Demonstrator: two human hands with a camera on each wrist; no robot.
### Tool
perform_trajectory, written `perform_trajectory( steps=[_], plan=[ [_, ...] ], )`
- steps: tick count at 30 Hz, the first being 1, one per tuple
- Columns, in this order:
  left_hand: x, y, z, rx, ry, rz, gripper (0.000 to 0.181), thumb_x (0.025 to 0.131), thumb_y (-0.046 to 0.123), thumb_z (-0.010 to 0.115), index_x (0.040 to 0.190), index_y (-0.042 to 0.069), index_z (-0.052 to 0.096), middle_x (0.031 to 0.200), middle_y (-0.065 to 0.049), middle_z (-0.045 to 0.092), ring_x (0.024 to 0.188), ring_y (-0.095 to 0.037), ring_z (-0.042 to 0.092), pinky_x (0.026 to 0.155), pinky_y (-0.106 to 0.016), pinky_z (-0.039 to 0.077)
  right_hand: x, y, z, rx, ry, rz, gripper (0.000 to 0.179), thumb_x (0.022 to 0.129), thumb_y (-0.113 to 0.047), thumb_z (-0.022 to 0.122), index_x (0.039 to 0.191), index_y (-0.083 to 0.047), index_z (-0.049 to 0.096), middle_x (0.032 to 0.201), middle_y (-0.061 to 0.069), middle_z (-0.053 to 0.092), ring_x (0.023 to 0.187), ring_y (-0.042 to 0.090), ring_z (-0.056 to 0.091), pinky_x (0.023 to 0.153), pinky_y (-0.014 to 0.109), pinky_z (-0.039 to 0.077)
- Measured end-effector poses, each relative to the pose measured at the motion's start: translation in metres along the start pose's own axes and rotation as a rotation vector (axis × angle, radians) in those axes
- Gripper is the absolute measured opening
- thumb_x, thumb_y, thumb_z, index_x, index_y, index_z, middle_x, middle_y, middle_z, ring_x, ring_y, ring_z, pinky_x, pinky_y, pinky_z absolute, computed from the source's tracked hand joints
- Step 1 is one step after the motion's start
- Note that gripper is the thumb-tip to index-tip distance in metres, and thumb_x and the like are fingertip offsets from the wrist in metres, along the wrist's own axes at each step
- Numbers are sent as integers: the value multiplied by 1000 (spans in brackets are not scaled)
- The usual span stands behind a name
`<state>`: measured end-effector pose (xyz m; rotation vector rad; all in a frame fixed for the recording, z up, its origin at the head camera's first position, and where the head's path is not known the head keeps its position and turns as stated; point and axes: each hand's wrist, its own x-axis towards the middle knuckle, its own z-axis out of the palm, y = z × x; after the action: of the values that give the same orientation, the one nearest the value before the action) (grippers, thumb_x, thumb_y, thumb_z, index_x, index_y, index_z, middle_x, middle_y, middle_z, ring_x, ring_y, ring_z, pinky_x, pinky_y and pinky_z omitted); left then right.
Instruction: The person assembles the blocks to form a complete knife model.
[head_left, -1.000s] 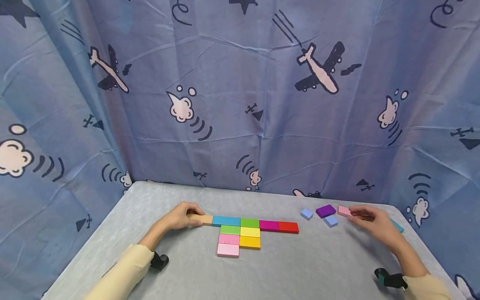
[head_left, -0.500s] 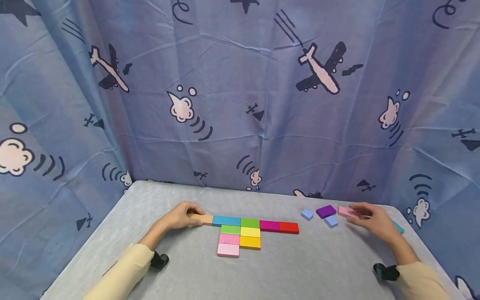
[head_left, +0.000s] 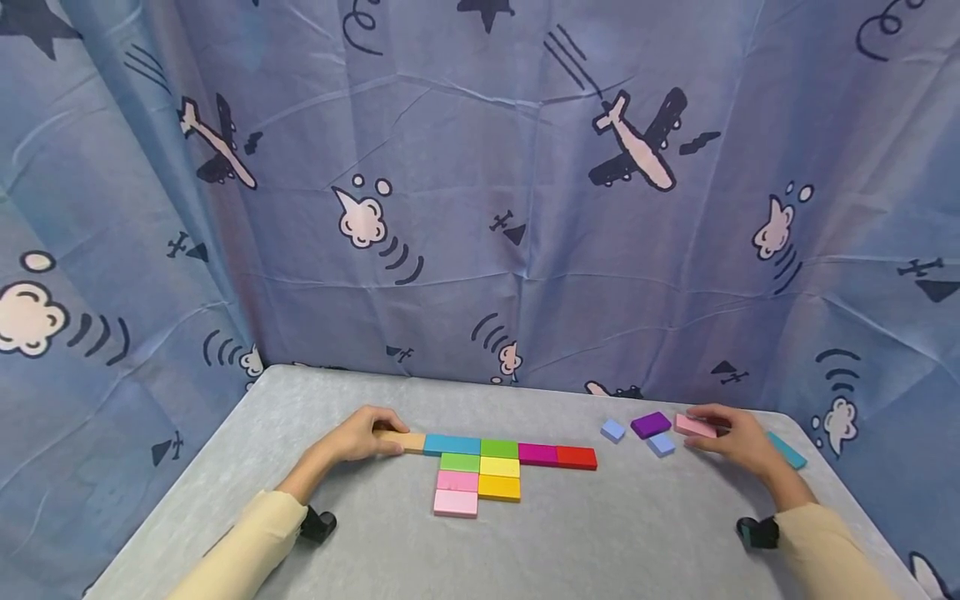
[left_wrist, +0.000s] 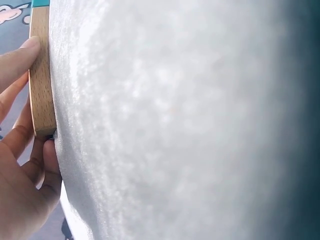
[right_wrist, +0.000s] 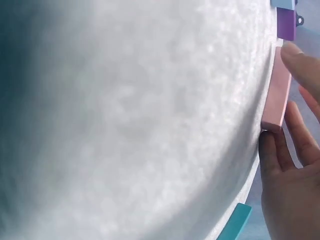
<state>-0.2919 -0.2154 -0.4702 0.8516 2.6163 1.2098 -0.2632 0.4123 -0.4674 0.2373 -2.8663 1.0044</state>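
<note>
My left hand (head_left: 356, 435) holds a plain wooden block (head_left: 412, 442) by its sides, at the left end of a row of coloured blocks. In the left wrist view the thumb lies on the wooden block (left_wrist: 42, 75) and fingers curl round its end. The row runs on through a blue block (head_left: 453, 445), a green one (head_left: 499, 449), a magenta one (head_left: 537, 454) and a red one (head_left: 577, 458). At the right, my right hand (head_left: 738, 440) has thumb and fingers round a long pink block (head_left: 692, 425), flat on the table; the right wrist view shows the thumb against that pink block (right_wrist: 276, 95).
Below the row sit a light green block (head_left: 460, 462), yellow ones (head_left: 499, 467) and pink ones (head_left: 456, 502). Near the right hand lie a purple block (head_left: 650, 425), two light blue blocks (head_left: 612, 430) and a teal block (head_left: 787, 450). A printed curtain (head_left: 450, 208) hangs behind the table.
My right hand has slid leftward along the pink block, bringing its thumb and fingers round it and uncovering more of the teal block. The left hand keeps its place on the wooden block.
</note>
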Motion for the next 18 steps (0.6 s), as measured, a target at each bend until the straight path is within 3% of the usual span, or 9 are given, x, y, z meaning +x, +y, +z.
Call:
perform_trajectory(
  steps=[3,8,18],
  plan=[
    [0,-1,-1,-8,-3,3,19,85,7,83,103,4,76,97,0,70,88,-18,61,79,-34,49,2,2,2,-22,17,-5,46,87,-11,82,125,9,64,118,28,63,98,35,57,73,23,47],
    [1,-3,-1,-24,-5,10,19,85,6,83,102,3,76,97,-2,70,88,-20,61,80,-37,50,1,2,4,-59,59,-27,34,85,3,80,117,9,69,112,27,66,93,33,59,70,20,47],
    [0,-1,-1,-21,-4,9,19,85,6,83,102,3,76,96,-1,70,86,-17,61,77,-32,49,-5,-3,4,-57,95,-48,30,85,1,81,113,7,72,109,24,69,94,32,62,71,17,47]
  ],
)
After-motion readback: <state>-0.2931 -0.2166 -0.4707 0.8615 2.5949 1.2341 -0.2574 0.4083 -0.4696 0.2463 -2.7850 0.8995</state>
